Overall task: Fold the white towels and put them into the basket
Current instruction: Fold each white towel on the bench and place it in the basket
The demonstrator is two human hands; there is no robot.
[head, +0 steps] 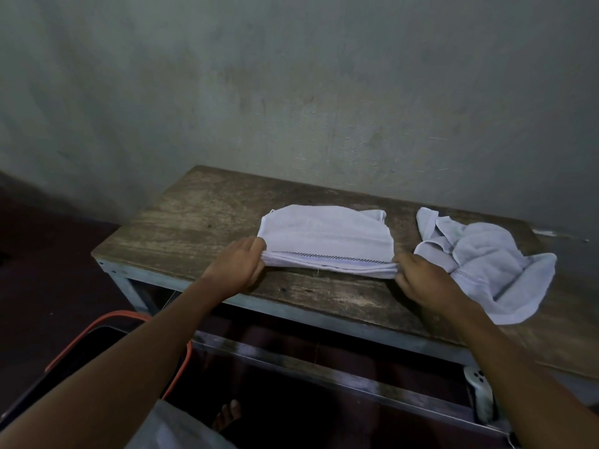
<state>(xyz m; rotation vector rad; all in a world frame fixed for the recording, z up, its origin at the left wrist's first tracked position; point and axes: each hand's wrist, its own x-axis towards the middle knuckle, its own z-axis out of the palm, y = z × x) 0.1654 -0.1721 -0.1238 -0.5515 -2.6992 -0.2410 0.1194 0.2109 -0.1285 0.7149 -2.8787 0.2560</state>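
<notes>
- The person's left hand (238,265) pinched the near left corner of the folded towel (327,238). Its grip was closed on the layered edge, and the fingertips were lost under the cloth.
- The right hand (421,277) held the near right corner the same way. Its grip was tight on the stacked layers, with the fingers mostly hidden beneath them.
- The folded towel lay near the middle of the worn wooden desk (194,215), its near edge stretched between the two hands. A dark stitched line ran along that edge, and the far right corner sat rumpled.
- The crumpled towel (486,264), also white, lay unfolded on the desk just to the right of the right hand. The wrist covered part of its near left edge.
- The basket (107,322), dark with an orange rim, stood on the floor below the desk's left end. The left forearm hid much of it and the frame cut it off, so its contents could not be made out.
- A white object (479,396) showed under the desk at the right, partly behind the right forearm and too dim to identify.
- A bare foot (228,416) rested in deep shadow beneath the desk.
- The desk's right end ran out of the frame.
</notes>
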